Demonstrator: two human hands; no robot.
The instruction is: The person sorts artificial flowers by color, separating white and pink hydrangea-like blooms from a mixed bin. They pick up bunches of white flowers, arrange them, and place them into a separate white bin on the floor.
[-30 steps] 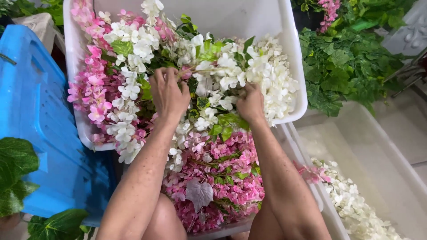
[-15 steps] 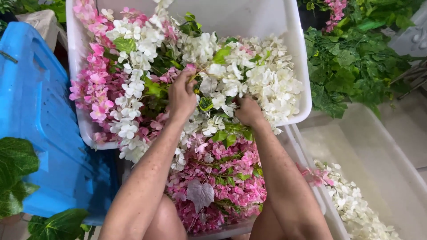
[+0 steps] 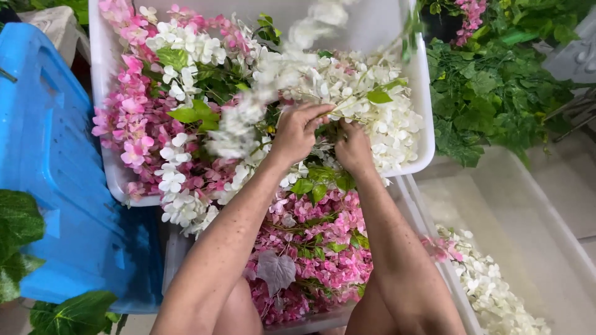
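1. Hands over the white bin (image 3: 417, 93): left hand (image 3: 298, 131) and right hand (image 3: 352, 147) side by side above its near half, both forearms reaching up across the nearer bin.
2. Left hand closed around a thin green stem of a white flower spray (image 3: 273, 99), lifted and blurred, arcing up toward the bin's far wall.
3. Right hand just beside the left, fingers curled down among white blossoms (image 3: 385, 118) (hard to tell whether pinching a stem or merely pressing into the heap).
4. White blossoms filling the right part of the white bin, pink blossoms (image 3: 133, 133) along its left wall, green leaves (image 3: 192, 113) scattered between.
5. Nearer than the white bin, partly tucked under its rim: a second bin heaped with pink flowers (image 3: 316, 248) and one pale grey leaf (image 3: 276, 270).
6. Left of the white bin: a blue plastic crate (image 3: 49, 161).
7. Right of the white bin: green foliage (image 3: 490, 93), and lower down a pale bin (image 3: 546, 229) with a few white flowers (image 3: 490, 285).
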